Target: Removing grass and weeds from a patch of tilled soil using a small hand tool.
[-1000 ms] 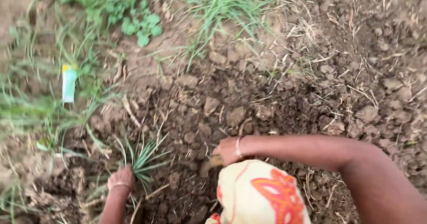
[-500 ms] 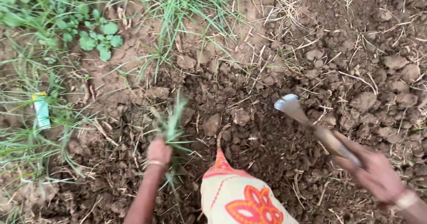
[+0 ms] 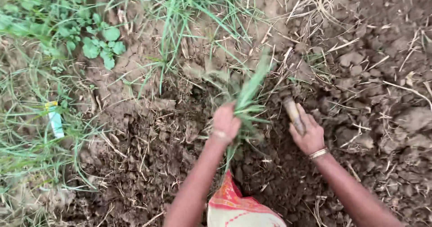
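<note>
Two hands are working low over the dug soil (image 3: 148, 164). Your left hand (image 3: 225, 123) is closing around a tuft of grass (image 3: 249, 92), and its green blades are fanning up and to the right above your fingers while thinner ends are trailing down below your fist. Your right hand (image 3: 308, 132) is gripping a wooden tool handle (image 3: 293, 112), which is pointing up and away from you just beside the tuft; the tool's head is hidden in the dirt and straw. A bangle (image 3: 318, 153) is sitting on your right wrist. Patterned red and cream cloth (image 3: 238, 209) is showing between your forearms. Off to your left, a small white and yellow wrapper (image 3: 55, 119) is lying among the grass.
</note>
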